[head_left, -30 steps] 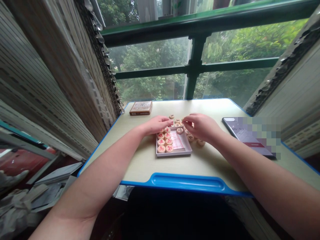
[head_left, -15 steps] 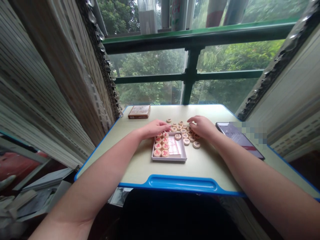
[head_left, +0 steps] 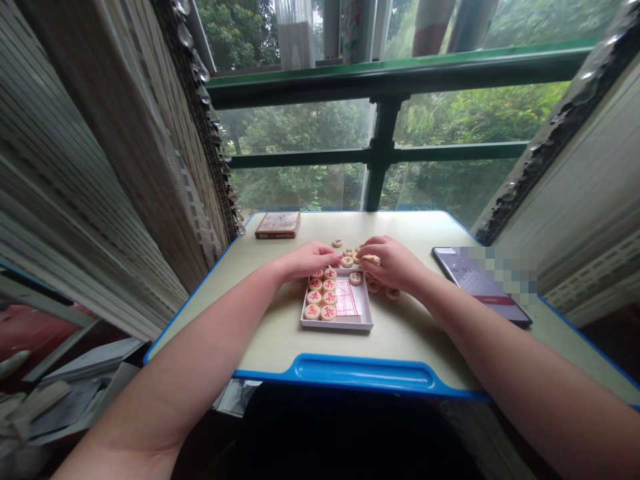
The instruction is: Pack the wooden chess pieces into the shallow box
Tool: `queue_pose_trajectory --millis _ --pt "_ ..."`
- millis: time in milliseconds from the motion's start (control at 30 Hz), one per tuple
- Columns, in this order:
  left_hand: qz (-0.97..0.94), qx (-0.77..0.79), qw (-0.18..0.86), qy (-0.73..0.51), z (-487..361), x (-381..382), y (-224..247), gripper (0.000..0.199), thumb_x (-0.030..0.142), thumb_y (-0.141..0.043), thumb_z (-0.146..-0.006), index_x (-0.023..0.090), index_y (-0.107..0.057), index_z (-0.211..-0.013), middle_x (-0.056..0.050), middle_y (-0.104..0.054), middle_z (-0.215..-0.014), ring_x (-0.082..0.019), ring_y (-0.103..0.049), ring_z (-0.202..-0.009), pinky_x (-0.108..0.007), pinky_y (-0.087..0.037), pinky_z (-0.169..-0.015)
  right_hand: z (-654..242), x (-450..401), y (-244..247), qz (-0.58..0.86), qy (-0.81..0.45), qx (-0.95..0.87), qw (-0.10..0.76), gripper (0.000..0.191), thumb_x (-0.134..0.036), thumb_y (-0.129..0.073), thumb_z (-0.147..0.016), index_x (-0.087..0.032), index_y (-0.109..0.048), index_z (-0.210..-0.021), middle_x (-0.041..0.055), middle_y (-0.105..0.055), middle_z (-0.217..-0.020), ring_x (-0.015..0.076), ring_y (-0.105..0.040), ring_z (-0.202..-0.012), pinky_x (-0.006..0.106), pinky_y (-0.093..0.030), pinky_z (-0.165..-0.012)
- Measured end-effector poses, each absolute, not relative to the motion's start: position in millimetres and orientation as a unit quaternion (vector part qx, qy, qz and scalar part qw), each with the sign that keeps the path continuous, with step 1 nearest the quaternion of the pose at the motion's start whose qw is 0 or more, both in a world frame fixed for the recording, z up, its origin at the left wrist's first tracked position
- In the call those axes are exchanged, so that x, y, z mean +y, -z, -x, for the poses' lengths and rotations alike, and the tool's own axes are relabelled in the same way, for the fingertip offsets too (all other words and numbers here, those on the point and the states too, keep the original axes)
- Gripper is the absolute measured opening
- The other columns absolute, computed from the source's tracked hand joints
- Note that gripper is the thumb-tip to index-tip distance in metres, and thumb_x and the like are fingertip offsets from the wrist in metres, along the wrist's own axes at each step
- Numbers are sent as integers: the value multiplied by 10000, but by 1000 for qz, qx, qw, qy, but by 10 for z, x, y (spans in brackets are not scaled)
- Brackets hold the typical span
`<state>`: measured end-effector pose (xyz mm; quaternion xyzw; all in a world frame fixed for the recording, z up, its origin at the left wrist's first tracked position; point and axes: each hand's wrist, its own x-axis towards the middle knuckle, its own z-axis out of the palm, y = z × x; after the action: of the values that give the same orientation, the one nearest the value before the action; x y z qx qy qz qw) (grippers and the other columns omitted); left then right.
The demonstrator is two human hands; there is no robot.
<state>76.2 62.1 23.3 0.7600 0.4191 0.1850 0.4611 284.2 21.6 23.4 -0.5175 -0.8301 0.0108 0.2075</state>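
Round wooden Chinese chess pieces with red characters (head_left: 329, 298) stand in two columns in the left part of a shallow white box (head_left: 367, 325). One dark-lettered piece (head_left: 355, 278) lies in its far right corner. My left hand (head_left: 311, 259) is at the box's far left edge, thumb and fingers drawn together; whatever they hold is hidden. Beyond the box's right side, my right hand (head_left: 393, 262) curls its fingers down round a chess piece (head_left: 371, 258) among the loose ones. Several loose pieces (head_left: 347, 262) lie between the hands, some covered by my right hand.
A folding table (head_left: 265, 340) with a blue rim and front groove (head_left: 363, 370) holds everything. At the far left lies a small brown box (head_left: 278, 225); a phone or tablet (head_left: 480, 283) lies at the right. Curtains and a green-framed window (head_left: 385, 120) surround the table.
My right hand has moved left and lower over the loose pieces, its fingers now curled among them. My left hand stays at the box's far left edge.
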Motion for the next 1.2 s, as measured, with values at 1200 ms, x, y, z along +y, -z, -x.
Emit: queue_pose_trajectory --millis 1200 --pt "-747 439 472 -160 -765 627 -213 518 609 -549 -725 152 -701 -915 -84 -690 -1011 -186 -591 -910 -265 -412 -691 -3405 558 -112 784 -62 -596 161 292 -278 -562 -712 -202 -695 -960 68 -699 -979 219 -617 -870 275 -431 -678"
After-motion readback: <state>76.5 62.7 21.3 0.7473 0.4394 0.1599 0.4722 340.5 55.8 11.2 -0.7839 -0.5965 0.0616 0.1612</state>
